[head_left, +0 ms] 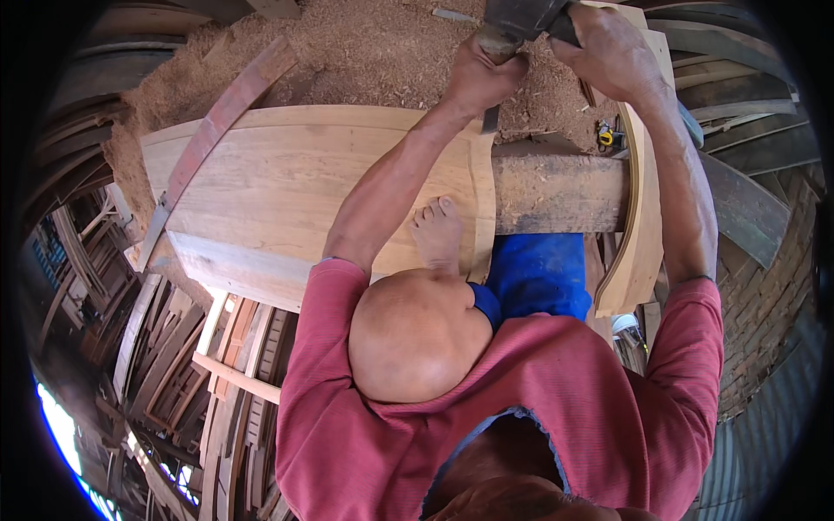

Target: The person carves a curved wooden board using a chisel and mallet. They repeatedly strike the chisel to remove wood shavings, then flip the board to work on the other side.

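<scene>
The fingers of the left hand (489, 76) are curled round a rounded part of a dark, boxy tool (521, 16), the thumb lying along its near side; those of the right hand (612, 54) close on the tool's other end, their tips hidden. The tool is beyond the far right corner of a pale wooden panel (295, 174), cut off by the top of the view, so what lies beneath it cannot be told. Wood shavings (373, 56) spread past the panel's far edge. A bare foot (439, 230) rests on the panel near its right edge, and a reddish curved strip (221, 122) crosses its left end. Just off the right edge is a thick beam (560, 191); by the beam's far right corner sits a yellow-and-black tape measure (610, 135), near a curved pale board (641, 234).
</scene>
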`<state>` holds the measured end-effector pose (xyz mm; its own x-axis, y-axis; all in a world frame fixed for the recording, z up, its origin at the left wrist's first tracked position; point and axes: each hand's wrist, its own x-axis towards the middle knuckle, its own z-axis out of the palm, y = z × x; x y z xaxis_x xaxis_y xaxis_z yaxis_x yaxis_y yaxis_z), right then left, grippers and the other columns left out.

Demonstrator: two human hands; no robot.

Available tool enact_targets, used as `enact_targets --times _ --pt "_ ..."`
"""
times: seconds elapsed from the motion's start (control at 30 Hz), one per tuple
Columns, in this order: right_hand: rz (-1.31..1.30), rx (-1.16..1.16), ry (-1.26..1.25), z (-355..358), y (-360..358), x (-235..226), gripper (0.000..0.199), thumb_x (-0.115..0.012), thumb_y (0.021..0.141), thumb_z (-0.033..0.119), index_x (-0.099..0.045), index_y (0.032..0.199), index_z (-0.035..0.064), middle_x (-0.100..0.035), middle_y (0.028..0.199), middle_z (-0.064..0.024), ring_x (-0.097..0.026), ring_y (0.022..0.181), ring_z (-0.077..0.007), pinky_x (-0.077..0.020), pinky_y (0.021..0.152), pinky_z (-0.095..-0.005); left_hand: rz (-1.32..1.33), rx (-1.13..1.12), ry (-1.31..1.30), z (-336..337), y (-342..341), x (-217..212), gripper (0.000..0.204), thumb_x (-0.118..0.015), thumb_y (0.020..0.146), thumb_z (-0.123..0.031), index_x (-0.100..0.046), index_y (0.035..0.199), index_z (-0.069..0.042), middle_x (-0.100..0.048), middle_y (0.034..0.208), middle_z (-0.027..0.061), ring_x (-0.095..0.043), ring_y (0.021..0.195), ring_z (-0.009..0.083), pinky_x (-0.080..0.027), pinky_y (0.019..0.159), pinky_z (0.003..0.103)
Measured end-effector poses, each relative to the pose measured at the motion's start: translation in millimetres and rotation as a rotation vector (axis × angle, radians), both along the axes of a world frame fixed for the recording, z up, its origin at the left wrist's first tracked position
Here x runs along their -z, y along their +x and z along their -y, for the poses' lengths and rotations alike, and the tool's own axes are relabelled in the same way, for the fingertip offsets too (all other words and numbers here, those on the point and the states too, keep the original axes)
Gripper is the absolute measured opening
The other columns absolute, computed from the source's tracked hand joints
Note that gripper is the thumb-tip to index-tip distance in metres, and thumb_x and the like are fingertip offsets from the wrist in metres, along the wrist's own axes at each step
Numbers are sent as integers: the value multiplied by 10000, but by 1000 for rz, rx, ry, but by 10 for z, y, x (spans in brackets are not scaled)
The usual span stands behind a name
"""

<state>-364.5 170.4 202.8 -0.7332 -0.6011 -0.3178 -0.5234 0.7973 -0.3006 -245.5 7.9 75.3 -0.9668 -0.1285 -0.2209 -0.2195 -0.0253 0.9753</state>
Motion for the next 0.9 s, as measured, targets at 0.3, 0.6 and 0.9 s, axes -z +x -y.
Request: enact_targets --times 0.3,0.6,0.9 --pt "-142 -137 -41 -190 19 423 456 -729 889 307 -631 1161 -46 -687 978 -299 -673 925 -462 -535 869 -518 78 61 30 -38 -35 -40 131 -762 888 -110 -668 964 -60 -660 786 -42 -584 716 44 -497 642 253" --pt "-11 292 -231 -64 -81 -146 428 -794 833 315 -654 1001 -53 -701 906 -261 -694 880 -400 -542 797 -468 28 40 129 -76 -10 81 134 -746 881 -105 -662 974 -55 -674 810 -34 -593 738 51 -507 655 267" --pt "-212 280 -181 -130 -169 105 458 -796 825 343 -659 1004 -55 -714 935 -271 -710 911 -412 -552 803 -480 -2 44 100 -58 -38 202 118 -745 874 -112 -652 935 -69 -624 741 -51 -555 702 35 -483 626 251"
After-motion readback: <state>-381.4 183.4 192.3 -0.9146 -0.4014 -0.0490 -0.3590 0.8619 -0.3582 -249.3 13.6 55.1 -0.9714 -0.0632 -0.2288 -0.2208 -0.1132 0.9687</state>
